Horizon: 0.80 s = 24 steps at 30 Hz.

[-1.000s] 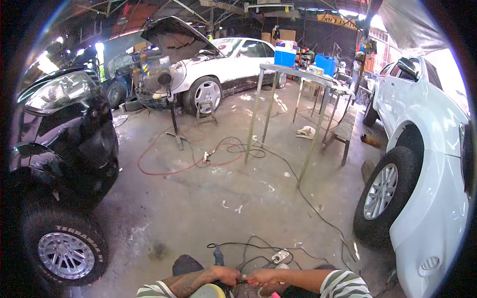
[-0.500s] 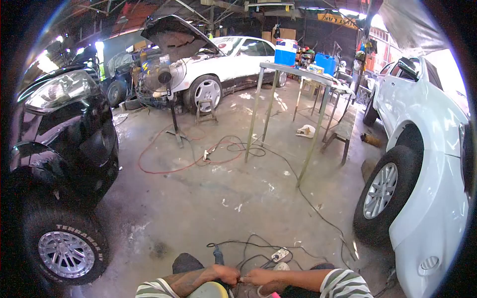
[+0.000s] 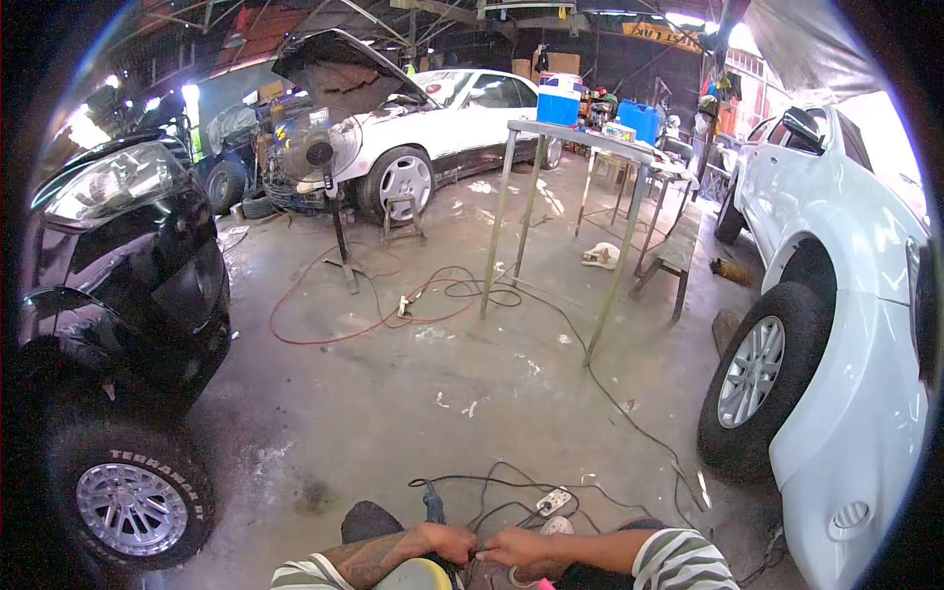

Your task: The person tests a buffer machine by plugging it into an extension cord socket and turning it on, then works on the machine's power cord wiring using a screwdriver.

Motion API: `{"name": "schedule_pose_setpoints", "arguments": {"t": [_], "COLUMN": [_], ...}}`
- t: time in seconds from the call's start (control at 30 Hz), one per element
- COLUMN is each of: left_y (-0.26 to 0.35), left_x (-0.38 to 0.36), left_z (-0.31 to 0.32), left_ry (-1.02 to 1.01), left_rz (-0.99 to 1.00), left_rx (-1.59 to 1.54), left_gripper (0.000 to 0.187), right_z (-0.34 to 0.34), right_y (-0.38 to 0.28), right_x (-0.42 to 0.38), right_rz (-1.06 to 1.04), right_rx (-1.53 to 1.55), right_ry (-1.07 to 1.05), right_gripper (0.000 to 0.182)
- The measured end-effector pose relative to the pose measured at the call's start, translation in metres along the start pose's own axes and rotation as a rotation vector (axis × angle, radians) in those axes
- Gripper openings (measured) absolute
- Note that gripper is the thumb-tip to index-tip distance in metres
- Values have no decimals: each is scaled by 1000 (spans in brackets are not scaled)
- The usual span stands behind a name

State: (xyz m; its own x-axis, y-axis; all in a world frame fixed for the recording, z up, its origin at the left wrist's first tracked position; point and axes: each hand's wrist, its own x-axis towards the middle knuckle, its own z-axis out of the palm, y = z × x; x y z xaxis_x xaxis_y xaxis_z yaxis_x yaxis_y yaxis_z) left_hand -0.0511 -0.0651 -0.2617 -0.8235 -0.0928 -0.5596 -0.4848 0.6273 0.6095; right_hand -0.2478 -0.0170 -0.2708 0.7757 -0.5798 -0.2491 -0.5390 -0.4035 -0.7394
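Observation:
At the bottom centre, my left hand (image 3: pixel 450 543) and my right hand (image 3: pixel 511 547) meet with their fingers curled and fingertips close together. Whatever lies between the fingers is too small to make out. A yellow-rimmed round object (image 3: pixel 425 574) lies just below my left hand, partly cut off by the frame. Behind that hand is a dark blue tool handle (image 3: pixel 433 505) with a black cord. A white power strip (image 3: pixel 554 502) rests on the floor beyond my right hand, with a plug in it.
A black vehicle (image 3: pixel 128 265) stands at left, a white one (image 3: pixel 846 265) at right. Ahead are a metal-framed table (image 3: pixel 580 137) with a blue cooler (image 3: pixel 559 101), a standing fan (image 3: pixel 320 152) and a white car (image 3: pixel 462 123) with raised hood. Cables (image 3: pixel 629 418) cross the floor.
The camera view has shifted slightly. My hands stay close together in nearly the same place, with the right hand's fingers turned a little.

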Motion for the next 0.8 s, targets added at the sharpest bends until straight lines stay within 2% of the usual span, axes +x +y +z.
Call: {"name": "schedule_pose_setpoints", "arguments": {"t": [0.13, 0.2, 0.23, 0.27, 0.3, 0.33, 0.37, 0.4, 0.43, 0.5, 0.53, 0.6, 0.63, 0.7, 0.77, 0.8], "left_y": [-11, -3, 5, 1, -4, -39, -44, -48, -35, -30, -27, -20, -18, -15, -19, -23], "left_x": [5, -4, -12, -20, -33, -22, -34, -33, -43, -45, -44, -44, -49, -50, -48, -45], "left_z": [1, 1, -14, -17, -20, -7, -2, -4, -13, -9, -11, -9, -6, 2, 8, 14], "left_ry": [-28, -84, -130, 100, 318, 508, 838, 941, 1009, 616, 587, 208, 191, 201, 210, 201], "left_rz": [-77, -105, -89, 13, 43, -11, -125, -326, -512, -749, -755, -688, -696, -576, -497, -495], "left_rx": [6, -83, -120, -122, -159, -132, -137, -235, -202, -111, -119, -272, -271, -405, -528, -523], "left_gripper": [34, 36, 37, 41, 44, 42, 37, 31, 27, 43, 43, 63, 63, 63, 75, 75], "right_z": [5, 32, 14, 6, -4, -23, -24, -13, -10, -25, -21, -12, -12, -11, -10, -11], "right_y": [31, 59, 25, 24, 15, -12, -17, -5, -4, -25, -19, -11, -12, -12, -15, -16], "right_x": [20, 26, 12, 18, 17, 6, 10, 9, 7, 3, 7, 12, 14, 13, 11, 9], "right_rz": [55, -344, -78, -20, 56, 39, 303, 175, 140, 186, 188, 151, 146, 103, 109, 111], "right_rx": [51, 159, 65, 66, 77, 113, 100, 47, 119, 40, 68, -28, -11, -10, -2, -11], "right_ry": [-90, 95, 164, 44, 21, 48, -162, -111, -91, -100, -108, -71, -69, -89, -93, -103], "right_gripper": [49, 51, 51, 51, 51, 50, 41, 39, 38, 35, 35, 32, 32, 30, 29, 29]}}
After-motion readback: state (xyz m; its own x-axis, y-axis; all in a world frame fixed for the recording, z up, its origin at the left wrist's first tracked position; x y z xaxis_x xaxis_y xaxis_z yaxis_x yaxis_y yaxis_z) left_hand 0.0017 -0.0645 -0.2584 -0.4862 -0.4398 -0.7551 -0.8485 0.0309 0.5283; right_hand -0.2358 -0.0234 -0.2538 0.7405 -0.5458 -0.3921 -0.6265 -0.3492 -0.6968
